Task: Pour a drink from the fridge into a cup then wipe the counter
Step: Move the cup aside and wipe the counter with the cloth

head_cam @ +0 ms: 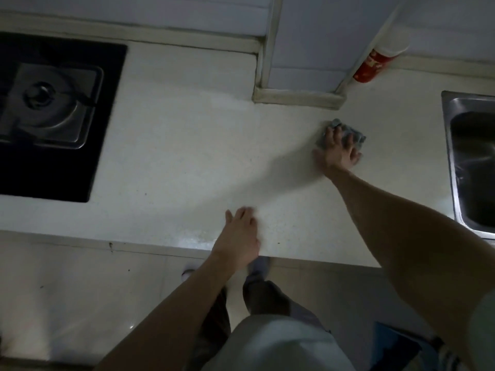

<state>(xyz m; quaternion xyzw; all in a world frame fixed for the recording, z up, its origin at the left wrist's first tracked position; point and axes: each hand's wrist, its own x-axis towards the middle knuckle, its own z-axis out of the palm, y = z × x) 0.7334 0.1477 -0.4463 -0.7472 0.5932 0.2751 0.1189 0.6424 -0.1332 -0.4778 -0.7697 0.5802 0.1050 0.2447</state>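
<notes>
A crumpled grey cloth lies on the white counter, toward its back right. My right hand presses down on the cloth with spread fingers, the arm stretched forward. Near the counter's front edge, my left hand rests flat on the bare surface with straight fingers. No cup or drink is in view.
A black gas hob with a steel burner fills the left. A steel sink sits at the right edge. A red and white bottle stands by a boxed wall column at the back.
</notes>
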